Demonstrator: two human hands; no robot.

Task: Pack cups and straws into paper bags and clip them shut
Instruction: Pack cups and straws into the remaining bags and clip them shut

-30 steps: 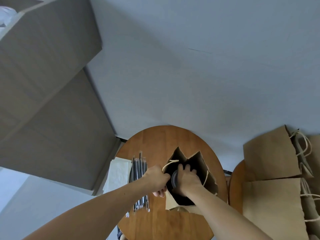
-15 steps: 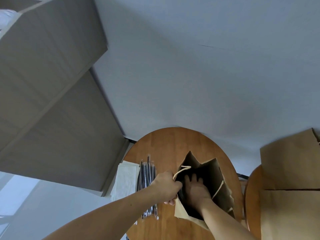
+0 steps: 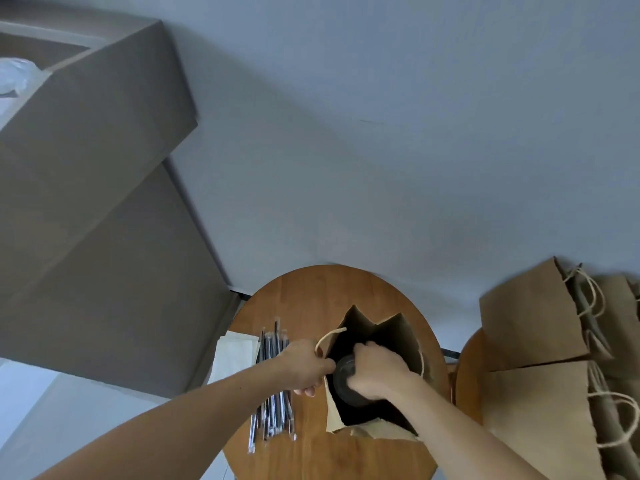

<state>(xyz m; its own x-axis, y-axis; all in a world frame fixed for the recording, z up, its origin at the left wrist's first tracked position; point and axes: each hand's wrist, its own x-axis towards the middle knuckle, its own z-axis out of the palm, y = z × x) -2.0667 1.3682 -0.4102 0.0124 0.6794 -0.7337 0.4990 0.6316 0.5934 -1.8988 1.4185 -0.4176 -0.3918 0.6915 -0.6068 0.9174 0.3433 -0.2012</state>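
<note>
Item 1: paper bag (image 3: 391, 332). It is standing upright with its mouth open on the round wooden tabletop (image 3: 304, 303), toward the right half. Its near rim is looking torn and folded outward. A twine handle (image 3: 329, 336) is arching up from its left wall.

Item 2: left hand (image 3: 306, 367). It is clenching the bag's left rim just below that handle, with the fingers curling round the paper edge.

Item 3: right hand (image 3: 375, 370). It is reaching into the bag's mouth and grasping the cup (image 3: 341, 381), with the fingers wrapping over its top.

Item 4: the cup, dark and round. It is sitting inside the open bag, against the left wall, with its upper part showing at the mouth. Whether it is touching the bag's bottom cannot be told.

Item 5: straws (image 3: 273, 379), dark, in clear wrappers. They are lying in a loose bundle flat on the tabletop, just left of the bag and partly under the left forearm.

Item 6: white paper sheets (image 3: 235, 355). They are lying at the tabletop's left edge, beside the straws.

Item 7: further paper bags (image 3: 533, 320), brown with twine handles. They are lying piled on their sides at the right, over a second tabletop (image 3: 467, 375). Their contents are not showing.

Item 8: grey-brown cabinet (image 3: 86, 202). It is standing at the left.
</note>
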